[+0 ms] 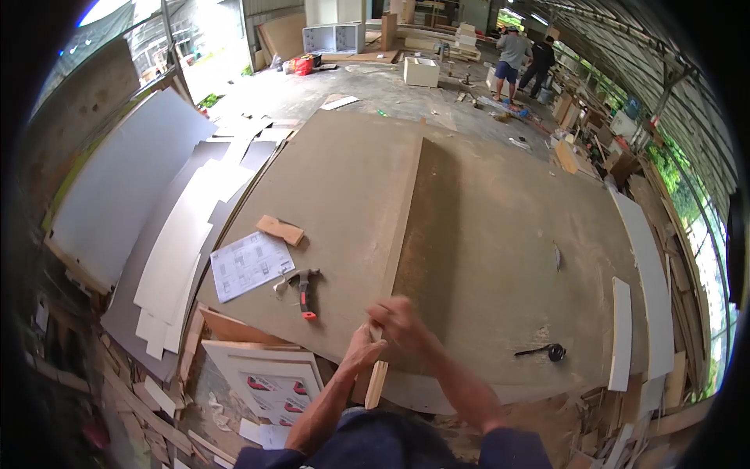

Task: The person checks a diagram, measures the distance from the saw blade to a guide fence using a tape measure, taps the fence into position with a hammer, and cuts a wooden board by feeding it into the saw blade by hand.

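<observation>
A long, narrow wooden board [404,219] stands on edge across the large brown panel [508,234], its near end jutting past the panel's front edge. My left hand [362,346] is closed round the board near that end. Just above it, my right hand [398,317] is curled shut over the board's top edge, blurred by motion; what its fingers hold is hidden. A hammer [305,294] with a black and red handle lies to the left. Beside it are a printed drawing sheet [248,264] and a small wood block [280,230].
A black tape measure [555,352] lies at right on the panel. White offcut strips [620,334] line the right side, and white sheets [178,258] lie at left. Framed panels [269,379] lean below. Two people [512,59] stand at the back near a white box [421,73].
</observation>
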Available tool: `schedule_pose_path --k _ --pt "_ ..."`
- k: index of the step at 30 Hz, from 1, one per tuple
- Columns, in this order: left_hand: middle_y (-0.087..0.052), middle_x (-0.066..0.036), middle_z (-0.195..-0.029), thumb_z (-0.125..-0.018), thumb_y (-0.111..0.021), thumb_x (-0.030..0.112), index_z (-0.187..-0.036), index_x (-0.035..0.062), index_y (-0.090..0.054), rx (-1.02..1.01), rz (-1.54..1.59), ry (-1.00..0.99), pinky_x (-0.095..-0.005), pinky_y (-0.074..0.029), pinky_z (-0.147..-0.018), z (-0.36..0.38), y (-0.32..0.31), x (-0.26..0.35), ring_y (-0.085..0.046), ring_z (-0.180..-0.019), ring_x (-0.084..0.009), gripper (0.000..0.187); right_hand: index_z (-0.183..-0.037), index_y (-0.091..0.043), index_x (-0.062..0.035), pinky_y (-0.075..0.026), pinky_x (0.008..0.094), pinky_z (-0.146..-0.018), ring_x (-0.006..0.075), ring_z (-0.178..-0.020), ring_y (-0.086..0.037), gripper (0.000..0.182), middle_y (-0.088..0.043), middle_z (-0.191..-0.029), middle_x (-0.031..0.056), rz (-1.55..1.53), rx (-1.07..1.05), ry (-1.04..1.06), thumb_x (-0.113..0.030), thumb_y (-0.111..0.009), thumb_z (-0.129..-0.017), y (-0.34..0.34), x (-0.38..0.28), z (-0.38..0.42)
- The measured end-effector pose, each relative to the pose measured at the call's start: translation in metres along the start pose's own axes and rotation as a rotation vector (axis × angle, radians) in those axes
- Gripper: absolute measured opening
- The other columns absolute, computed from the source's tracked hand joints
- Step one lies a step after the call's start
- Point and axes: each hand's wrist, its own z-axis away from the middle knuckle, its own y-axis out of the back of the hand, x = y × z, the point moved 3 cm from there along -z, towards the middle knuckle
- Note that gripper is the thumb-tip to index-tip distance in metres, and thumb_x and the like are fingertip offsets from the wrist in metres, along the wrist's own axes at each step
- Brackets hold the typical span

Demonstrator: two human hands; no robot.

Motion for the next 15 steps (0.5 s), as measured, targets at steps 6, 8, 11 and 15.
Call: schedule_pose_path --k 6,8,11,15 --pt "-0.071 -0.023 -0.099 -0.084 -0.067 0.019 -0.112 -0.0037 -0.066 -0.003 0.018 -0.124 -0.044 -0.051 -0.091 -0.005 -0.009 -0.011 -0.068 -0.097 -0.0351 0.036 -0.153 -0.036 -0.0172 -0.052 0.0515 -0.094 0.0414 -0.117 -0.061 0.074 -0.057 -0.127 0.0294 0.745 -0.767 -0.039 -0.055 -0.06 -0.094 -0.156 0.105 -0.14" --pt "-0.069 -0.023 -0.108 -0.091 -0.064 0.02 -0.115 -0.0022 -0.064 0.058 0.097 -0.322 -0.0441 -0.048 -0.097 -0.014 -0.02 -0.03 -0.065 -0.105 -0.0349 0.033 -0.147 -0.042 -0.0149 -0.052 0.0528 -0.092 0.0442 -0.113 -0.062 0.069 -0.057 -0.124 0.0303 0.804 -0.73 -0.015 -0.052 -0.062 -0.092 -0.17 0.112 -0.143" --pt "-0.067 -0.023 -0.119 -0.094 -0.062 0.02 -0.12 -0.0004 -0.062 0.128 -0.1 -0.455 -0.0447 -0.046 -0.101 -0.008 -0.023 -0.043 -0.063 -0.112 -0.0357 0.033 -0.133 -0.054 -0.0102 -0.054 0.0542 -0.087 0.0469 -0.106 -0.064 0.057 -0.058 -0.119 0.0319 0.813 -0.623 -0.054 -0.045 -0.066 -0.089 -0.198 0.145 -0.167" --pt "-0.064 -0.023 -0.126 -0.093 -0.064 0.021 -0.124 0.0005 -0.06 -0.088 -0.017 -0.223 -0.0443 -0.044 -0.104 -0.007 -0.009 -0.018 -0.059 -0.12 -0.0351 0.037 -0.114 -0.06 -0.0027 -0.056 0.0537 -0.079 0.0443 -0.095 -0.068 0.034 -0.06 -0.114 0.0315 0.772 -0.387 -0.116 -0.025 -0.064 -0.088 -0.178 0.153 -0.165"
